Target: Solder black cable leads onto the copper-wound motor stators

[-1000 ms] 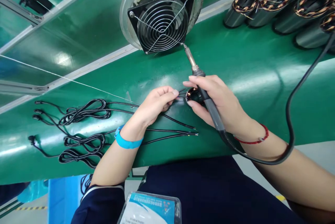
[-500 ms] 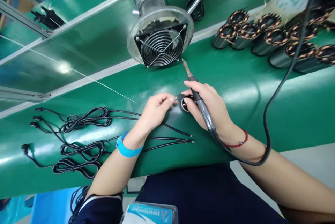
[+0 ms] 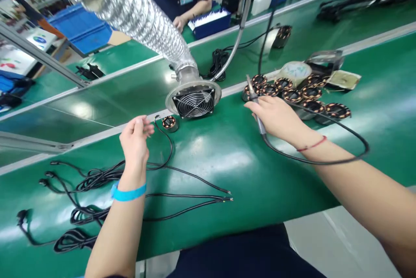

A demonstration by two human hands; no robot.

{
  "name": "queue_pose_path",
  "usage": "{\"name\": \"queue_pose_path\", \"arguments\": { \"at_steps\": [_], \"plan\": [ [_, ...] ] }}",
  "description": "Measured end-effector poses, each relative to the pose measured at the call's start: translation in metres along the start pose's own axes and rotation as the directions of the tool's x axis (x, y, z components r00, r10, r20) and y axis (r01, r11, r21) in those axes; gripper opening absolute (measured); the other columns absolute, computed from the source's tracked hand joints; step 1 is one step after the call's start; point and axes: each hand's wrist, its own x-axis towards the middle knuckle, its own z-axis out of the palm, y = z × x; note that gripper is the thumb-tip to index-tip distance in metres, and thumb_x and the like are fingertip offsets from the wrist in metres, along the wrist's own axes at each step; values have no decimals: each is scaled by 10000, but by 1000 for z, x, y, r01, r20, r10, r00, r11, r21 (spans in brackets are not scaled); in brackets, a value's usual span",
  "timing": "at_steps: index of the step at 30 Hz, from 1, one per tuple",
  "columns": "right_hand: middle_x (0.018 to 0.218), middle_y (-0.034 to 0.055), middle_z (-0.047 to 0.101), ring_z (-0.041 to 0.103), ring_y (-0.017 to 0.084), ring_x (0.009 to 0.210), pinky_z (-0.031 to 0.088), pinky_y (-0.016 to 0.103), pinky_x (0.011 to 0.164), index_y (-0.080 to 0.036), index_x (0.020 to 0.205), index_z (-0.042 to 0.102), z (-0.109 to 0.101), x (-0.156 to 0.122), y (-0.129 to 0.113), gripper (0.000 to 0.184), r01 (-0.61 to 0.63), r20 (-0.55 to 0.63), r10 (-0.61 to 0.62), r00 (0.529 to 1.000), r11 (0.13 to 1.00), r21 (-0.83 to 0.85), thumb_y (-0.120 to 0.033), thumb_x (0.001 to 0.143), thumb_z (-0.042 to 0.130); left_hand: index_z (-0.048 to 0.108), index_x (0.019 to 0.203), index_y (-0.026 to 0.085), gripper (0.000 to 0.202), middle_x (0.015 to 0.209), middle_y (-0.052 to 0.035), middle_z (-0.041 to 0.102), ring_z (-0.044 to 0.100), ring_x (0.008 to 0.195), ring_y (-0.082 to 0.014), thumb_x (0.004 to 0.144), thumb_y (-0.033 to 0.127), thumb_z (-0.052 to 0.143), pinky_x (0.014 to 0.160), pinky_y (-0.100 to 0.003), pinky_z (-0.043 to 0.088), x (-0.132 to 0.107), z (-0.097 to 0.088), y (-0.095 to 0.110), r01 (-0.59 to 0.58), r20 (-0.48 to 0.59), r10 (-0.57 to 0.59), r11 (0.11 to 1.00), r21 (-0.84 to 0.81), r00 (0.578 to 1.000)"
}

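The right hand (image 3: 276,117) has its grip closed around a soldering iron (image 3: 261,125), near the clustered stators (image 3: 292,95) by the bench's (image 3: 276,182) far edge. The left hand (image 3: 134,139) is raised, fingers curled; whether its grip pinches anything I cannot tell. Near it, by that same edge, stands a lone stator (image 3: 170,123), a black cord (image 3: 171,146) reaching it

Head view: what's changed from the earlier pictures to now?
The right hand has let go of the small wound core, which now stands left of the fan, and moved right toward the grouped cores. The left hand has moved left; whether it holds anything is unclear. Unchanged: soldering iron in the right hand, coiled cables at left.
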Motion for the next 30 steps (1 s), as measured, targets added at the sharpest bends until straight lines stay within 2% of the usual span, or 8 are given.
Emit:
{"name": "queue_pose_path", "arguments": {
  "at_steps": [4,7,12,16,19,23,28,30],
  "plan": [
    [1017,206,662,572,318,1050,426,406,814,-82,1213,597,3,31,16,407,-31,52,37,998,994,-103,-96,950,286,694,903,145,292,577,36,555,384,379,-37,787,407,641,379,-177,266,-50,-5,10,120,303,-155,984,134,940],
    [900,188,686,602,311,934,421,408,781,-84,1126,631,3,42,21,373,-43,61,50,997,993,-114,-95,938,308,710,886,134,379,535,34,539,369,360,-44,738,481,669,381,-191,264,-83,-8,6,234,505,-344,934,270,791],
    [766,158,702,647,304,769,406,371,656,-100,1046,641,-11,43,-2,268,-44,102,51,993,996,-73,-261,917,471,715,902,142,411,589,11,568,420,395,-82,751,508,603,402,-219,279,-106,-8,-11,297,628,-508,859,416,589],
    [687,59,699,642,233,579,378,305,525,-175,1149,587,-29,29,-38,311,-71,115,52,992,982,173,-342,938,430,693,770,160,202,656,0,595,484,590,-115,755,346,615,572,-235,380,-105,5,-19,167,675,-381,917,362,632],
    [869,49,739,696,215,703,486,309,612,-194,1179,544,-33,13,-56,322,-23,43,2,999,871,490,-216,873,445,649,777,151,135,625,25,529,463,625,-118,756,280,614,611,-235,370,-99,20,-20,185,665,-371,924,335,648],
    [1024,116,717,709,240,850,560,363,703,-150,1235,500,-28,-14,-73,431,65,6,-85,996,795,603,-139,807,456,636,891,136,154,653,39,512,435,627,-106,788,243,595,622,-227,351,-92,36,-15,237,660,-404,913,332,633],
    [1132,141,671,685,269,989,586,446,807,-168,1304,442,-25,-45,-102,424,29,-10,-30,1000,738,674,-225,888,493,627,712,139,130,709,4,611,505,706,-113,785,242,596,697,-233,401,-86,45,-9,248,762,-430,903,352,484],
    [1113,138,664,681,284,976,587,472,798,-180,1324,423,-23,-52,-115,447,-12,-26,41,999,729,684,-266,897,524,627,666,143,150,677,10,607,496,677,-103,777,236,587,666,-219,396,-84,48,-9,256,767,-422,906,338,483]
  ]
}}
